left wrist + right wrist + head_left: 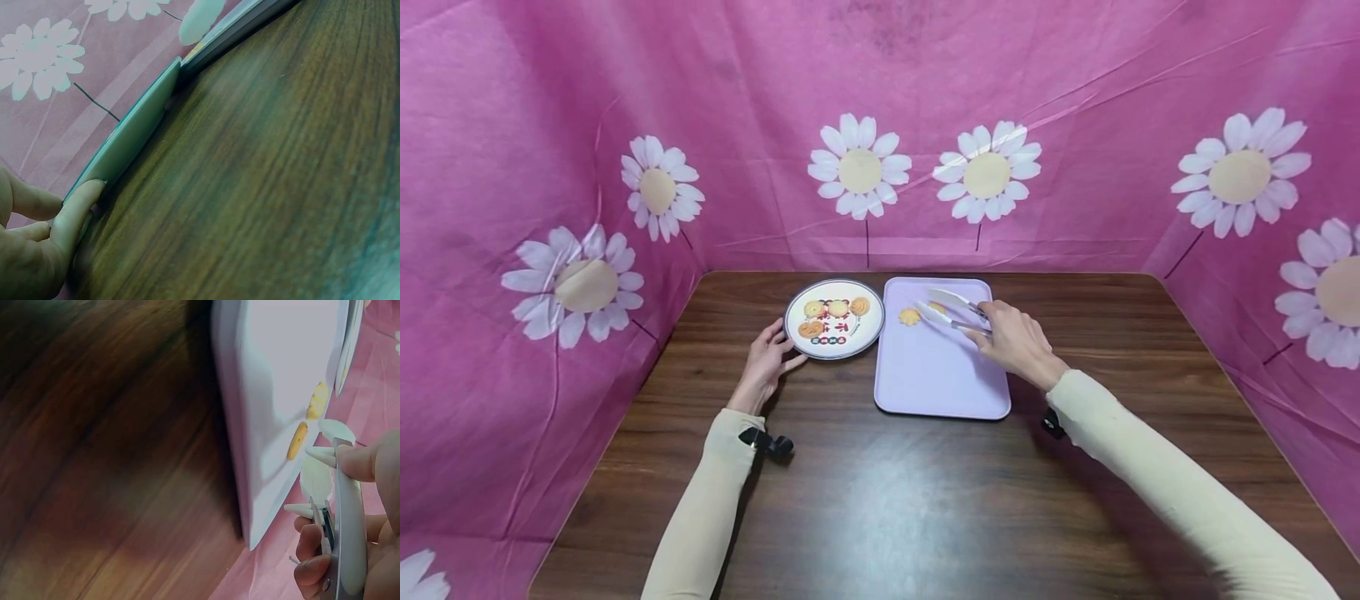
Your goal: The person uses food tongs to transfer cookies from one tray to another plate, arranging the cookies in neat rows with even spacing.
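Observation:
My left hand [765,360] lies at the left rim of a round white plate [861,337] with a dark edge, thumb and fingers spread along the rim. Red characters are printed on the plate, and several round golden cookies [811,330] lie on it. With my right hand [1017,340] I hold metal food tongs [951,322] with pale tips, spread apart over a lilac tray [940,383]. Two cookies are on the tray near its far side: a flower-shaped cookie [909,317] and another cookie [297,441] between the tong tips in the head view.
Plate and tray stand side by side, close together, on a dark wooden table [865,500]. A pink cloth [760,108] with large white daisies hangs behind and along both sides. Black straps [767,444] sit on both wrists.

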`<control>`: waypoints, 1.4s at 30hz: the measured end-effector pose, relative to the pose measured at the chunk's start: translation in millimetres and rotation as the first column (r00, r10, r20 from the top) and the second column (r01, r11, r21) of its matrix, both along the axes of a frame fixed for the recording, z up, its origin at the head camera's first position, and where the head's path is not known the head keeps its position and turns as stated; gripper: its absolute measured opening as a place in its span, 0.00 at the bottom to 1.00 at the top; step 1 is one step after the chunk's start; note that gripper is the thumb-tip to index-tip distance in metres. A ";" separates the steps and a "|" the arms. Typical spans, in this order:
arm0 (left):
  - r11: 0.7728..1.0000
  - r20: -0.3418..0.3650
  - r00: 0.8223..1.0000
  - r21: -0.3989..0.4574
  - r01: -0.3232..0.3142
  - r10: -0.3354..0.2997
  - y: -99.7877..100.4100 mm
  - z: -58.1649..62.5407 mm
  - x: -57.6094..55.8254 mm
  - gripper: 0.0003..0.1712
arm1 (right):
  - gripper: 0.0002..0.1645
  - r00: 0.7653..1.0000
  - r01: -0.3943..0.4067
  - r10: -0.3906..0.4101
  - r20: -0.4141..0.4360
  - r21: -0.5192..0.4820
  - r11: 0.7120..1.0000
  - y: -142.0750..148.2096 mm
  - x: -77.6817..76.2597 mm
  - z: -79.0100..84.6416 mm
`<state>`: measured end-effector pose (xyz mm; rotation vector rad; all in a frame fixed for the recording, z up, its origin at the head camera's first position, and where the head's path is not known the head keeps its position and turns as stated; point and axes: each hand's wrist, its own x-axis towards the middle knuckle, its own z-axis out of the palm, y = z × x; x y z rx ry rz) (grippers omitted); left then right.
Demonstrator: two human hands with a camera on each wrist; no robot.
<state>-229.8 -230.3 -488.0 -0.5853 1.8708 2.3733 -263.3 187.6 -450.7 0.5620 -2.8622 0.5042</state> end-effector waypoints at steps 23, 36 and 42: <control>1.000 0.004 1.000 -0.004 -0.008 0.008 0.1 0.4 -1.5 0.38 | 0.31 0.999 0.012 -0.015 0.040 0.074 0.997 10.4 3.8 -3.6; 1.000 0.006 1.000 0.000 -0.008 0.008 1.1 0.8 -2.6 0.38 | 0.30 1.000 -0.004 0.004 0.006 0.071 0.997 12.0 7.2 -2.5; 1.000 0.013 1.000 -0.001 -0.010 0.010 1.2 0.3 -2.0 0.38 | 0.30 1.000 -0.012 0.012 -0.008 0.064 0.998 10.9 9.9 -1.5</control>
